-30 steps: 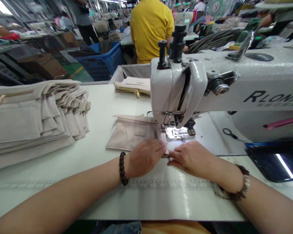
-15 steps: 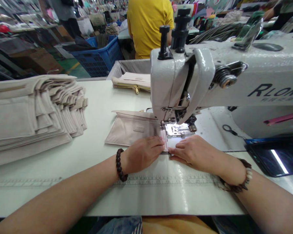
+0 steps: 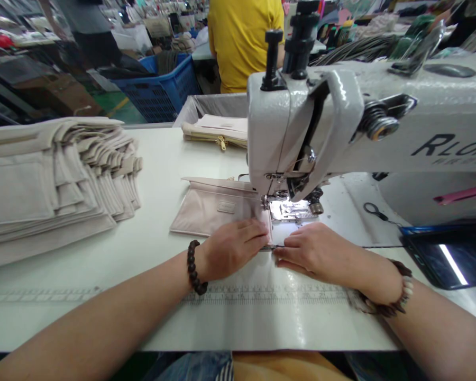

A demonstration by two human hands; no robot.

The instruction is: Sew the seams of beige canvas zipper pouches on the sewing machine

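Lying near the centre of the frame, the beige pouch (image 3: pixel 200 211) rests on the tabletop (image 3: pixel 162 159), its right edge running up to the foot of the machine (image 3: pixel 267 127). It looks light, soft and thin, a little slick on its face, apt to crease or slide rather than break. It should be held by pressing flat near the lower right corner and steadying the edge there.

The left hand (image 3: pixel 232 248) lies over that corner, fingers stretched out on the cloth; its thumb is hidden, so I cannot tell whether it pinches. The right hand (image 3: pixel 319 254) is just beside the same corner, fingers bent and tips drawn together; whether they grip the edge, I cannot tell.

Compared with half a second ago, the right fingertips look more curled and a little lower. The machine sits farther right in the frame, while the pouch and left hand have hardly shifted.
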